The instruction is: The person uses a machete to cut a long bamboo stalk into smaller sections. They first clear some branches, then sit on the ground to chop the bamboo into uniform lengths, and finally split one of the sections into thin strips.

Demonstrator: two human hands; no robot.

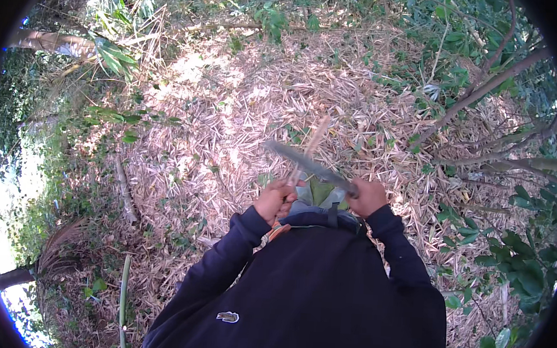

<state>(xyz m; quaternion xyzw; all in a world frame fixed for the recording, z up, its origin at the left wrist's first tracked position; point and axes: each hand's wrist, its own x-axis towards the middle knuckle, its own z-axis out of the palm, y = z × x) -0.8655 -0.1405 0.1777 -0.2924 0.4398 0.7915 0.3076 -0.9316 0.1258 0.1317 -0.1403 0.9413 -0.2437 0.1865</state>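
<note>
My right hand (367,197) is closed around the handle of a machete. The grey machete blade (305,161) points up and to the left, ahead of my body. Closed on a thin light-brown stick (317,135) is my left hand (275,201), with the stick slanting away up and to the right. In this view the blade crosses over the stick; whether they touch I cannot tell. Below the blade, between my hands, some green and grey material (321,192) shows near my waist. An orange strip (278,231) hangs beside my left wrist.
Dry fallen leaves (250,115) cover the ground. Bare branches (488,88) and leafy shrubs (521,272) crowd the right side. A trunk (57,44) juts in at the far left. A green pole (124,305) and a short log (124,190) lie left of me.
</note>
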